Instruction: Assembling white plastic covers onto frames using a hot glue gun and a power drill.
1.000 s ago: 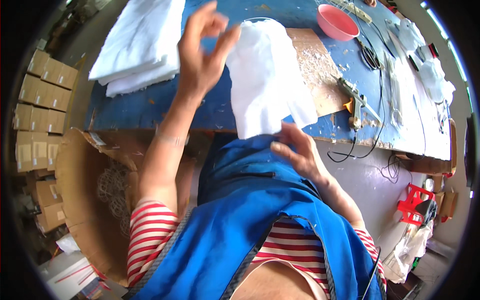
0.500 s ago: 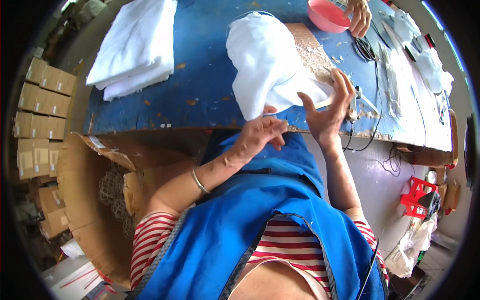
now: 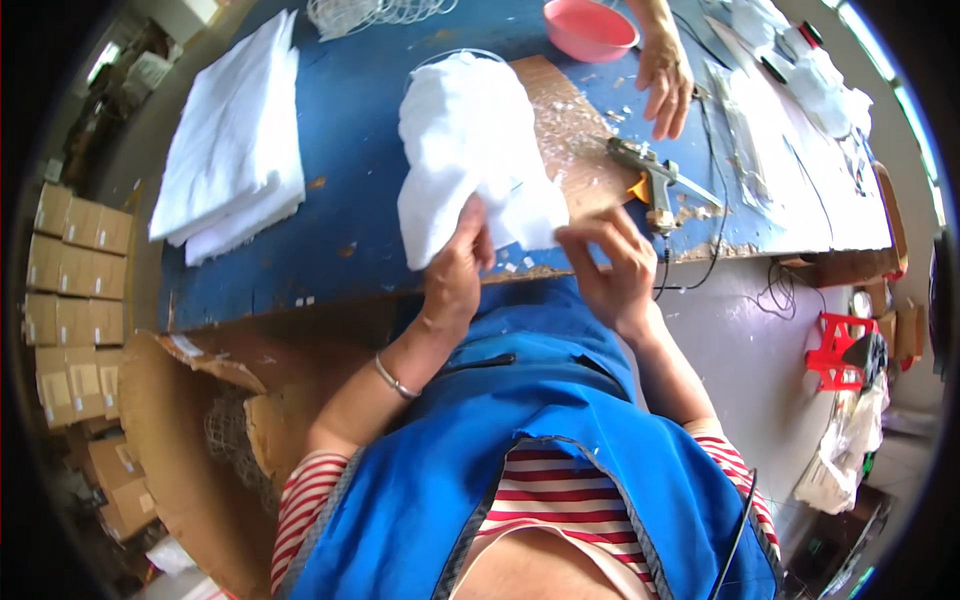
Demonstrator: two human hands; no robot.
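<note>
Both hands grip the white fabric piece (image 3: 475, 150) at its near edge on the blue surface (image 3: 350, 200): left hand (image 3: 455, 275) pinching, right hand (image 3: 610, 265) closed on a corner. Glue gun (image 3: 650, 180) lies idle nearby; gluing seems unfinished.

Tan cartons (image 3: 70, 300) stacked far left

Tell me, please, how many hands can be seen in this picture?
3. The left hand and right hand both grip the near edge of the white fabric piece. Another person's hand rests beside the pink bowl. Others may be out of view.
</note>
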